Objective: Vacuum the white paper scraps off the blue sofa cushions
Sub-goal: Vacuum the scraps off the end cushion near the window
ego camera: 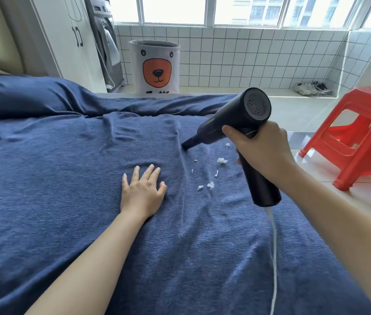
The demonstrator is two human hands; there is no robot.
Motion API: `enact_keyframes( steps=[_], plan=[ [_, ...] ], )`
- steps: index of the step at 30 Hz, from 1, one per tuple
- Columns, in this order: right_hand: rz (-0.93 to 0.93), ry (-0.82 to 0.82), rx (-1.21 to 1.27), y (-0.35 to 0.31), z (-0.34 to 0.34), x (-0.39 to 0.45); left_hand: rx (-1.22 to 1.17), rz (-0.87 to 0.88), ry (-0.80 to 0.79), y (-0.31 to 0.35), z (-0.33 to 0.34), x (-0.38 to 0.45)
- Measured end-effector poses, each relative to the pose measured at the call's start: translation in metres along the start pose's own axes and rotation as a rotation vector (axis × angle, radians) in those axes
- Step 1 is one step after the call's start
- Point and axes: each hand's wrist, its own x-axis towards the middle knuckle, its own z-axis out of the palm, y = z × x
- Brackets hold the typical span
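My right hand (263, 153) grips the handheld vacuum (234, 126) by its stiff handle; my left hand (142, 192) lies flat, released, on the blue sofa cushion (66, 178). Paper scraps (210, 184) — featherlight, flimsy — sit mid-frame, right of the nozzle.

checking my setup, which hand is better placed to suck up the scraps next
Right. The right hand already grips the vacuum, its nozzle just beyond the scraps. The left hand lies flat and empty on the cushion.
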Motion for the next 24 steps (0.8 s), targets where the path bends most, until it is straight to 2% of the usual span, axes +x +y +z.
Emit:
enact_keyframes(
  steps=[9, 17, 24],
  plan=[
    [-0.03, 0.013, -0.148, 0.011, -0.035, -0.006, 0.025, -0.01, -0.008, 0.002, -0.001, -0.001],
    [-0.066, 0.087, -0.33, 0.038, -0.043, 0.01, -0.001, -0.073, -0.107, 0.01, -0.003, 0.003],
    [-0.05, 0.087, -0.319, 0.047, -0.061, 0.014, -0.027, -0.087, -0.145, 0.026, -0.003, -0.007]
  ],
)
